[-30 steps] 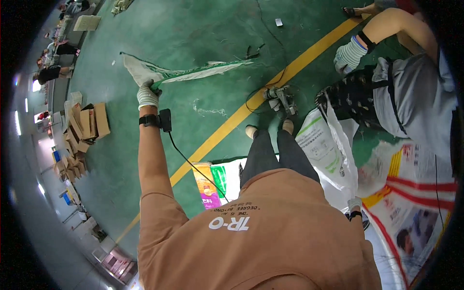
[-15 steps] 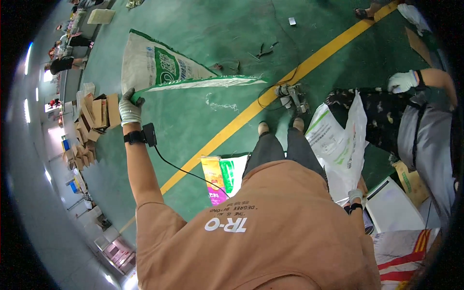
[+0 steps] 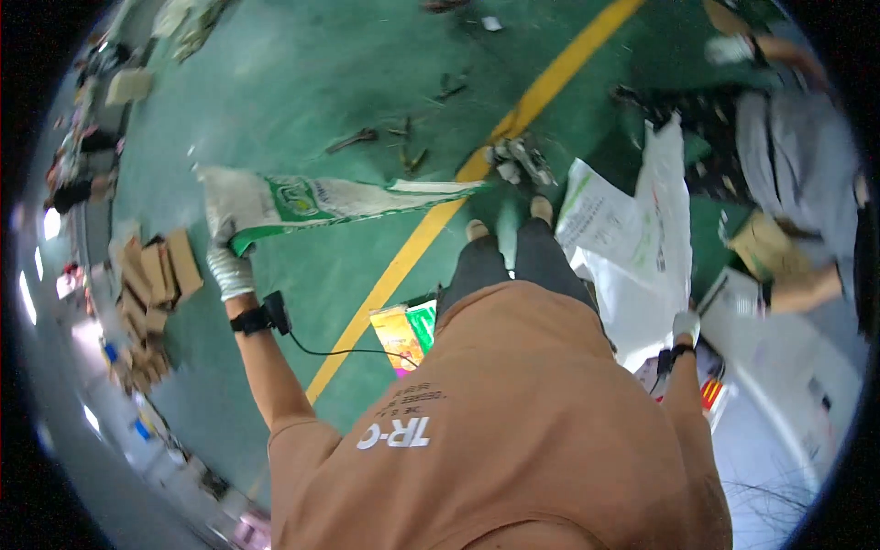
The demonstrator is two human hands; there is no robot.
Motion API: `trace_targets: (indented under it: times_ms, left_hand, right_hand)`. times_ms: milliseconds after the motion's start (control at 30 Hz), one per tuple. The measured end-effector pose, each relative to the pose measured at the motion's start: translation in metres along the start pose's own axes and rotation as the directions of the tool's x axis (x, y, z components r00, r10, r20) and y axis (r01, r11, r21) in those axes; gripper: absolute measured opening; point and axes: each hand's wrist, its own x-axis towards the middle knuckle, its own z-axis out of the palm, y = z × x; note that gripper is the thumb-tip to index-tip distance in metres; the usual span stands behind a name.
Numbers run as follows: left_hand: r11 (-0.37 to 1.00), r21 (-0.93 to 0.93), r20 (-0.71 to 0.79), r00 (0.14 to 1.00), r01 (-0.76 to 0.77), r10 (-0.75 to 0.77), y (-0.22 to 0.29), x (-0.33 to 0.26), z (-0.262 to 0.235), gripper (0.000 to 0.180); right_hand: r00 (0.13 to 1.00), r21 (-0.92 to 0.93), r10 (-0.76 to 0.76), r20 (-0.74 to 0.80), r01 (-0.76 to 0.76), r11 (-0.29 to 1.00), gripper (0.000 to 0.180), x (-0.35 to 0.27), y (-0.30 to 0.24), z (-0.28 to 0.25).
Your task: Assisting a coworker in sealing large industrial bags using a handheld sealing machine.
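Observation:
My left hand [image 3: 229, 268], in a whitish glove, is closed on the green-edged corner of a white woven sack [image 3: 341, 199] with green print. The sack stretches away to the right in a long, narrow fold above the floor. My right hand [image 3: 685, 327], also gloved, is closed at the near right edge of a large white sack [image 3: 632, 243] with faint green marks, which spreads between my legs and a co-worker. The fingertips of that hand are hard to see.
A small machine [image 3: 521, 162] lies by my feet on the yellow floor line [image 3: 403, 266]. Tools [image 3: 412, 147] are scattered beyond. A co-worker [image 3: 793, 156] is at the right, beside a white box [image 3: 779, 357]. A yellow-and-green packet [image 3: 396, 328] lies left of my legs; cardboard [image 3: 156, 275] stands farther left.
The green-printed sack has swung lower and flattened into a narrower fold, my left hand moving slightly down. My right hand has moved up in view. The view has turned; the co-worker's hand reaches toward the white box.

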Motion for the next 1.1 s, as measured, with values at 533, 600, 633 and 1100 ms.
trace_targets:
  times_ms: [533,600,633,1100]
  left_hand:
    - [0.941,0.037,0.318,0.897,-0.336,0.307,-0.004,0.054,0.123,0.030]
    - [0.933,0.024,0.419,0.851,-0.359,0.317,-0.005,0.060,0.122,0.032]
    - [0.941,0.006,0.451,0.841,-0.337,0.298,-0.007,0.062,0.122,0.036]
    - [0.361,0.788,0.558,0.330,-0.499,-0.762,-0.027,-0.046,0.136,0.050]
  right_hand:
    - [0.681,0.607,0.729,0.061,-0.605,0.515,0.039,-0.037,0.055,-0.053]
    - [0.544,0.772,0.839,0.006,-0.535,0.342,0.042,-0.051,0.052,-0.077]
    - [0.525,0.757,0.848,0.073,-0.583,0.295,0.042,-0.057,0.051,-0.090]
    - [0.410,0.893,0.912,0.015,-0.416,0.172,0.056,-0.038,0.059,-0.129]
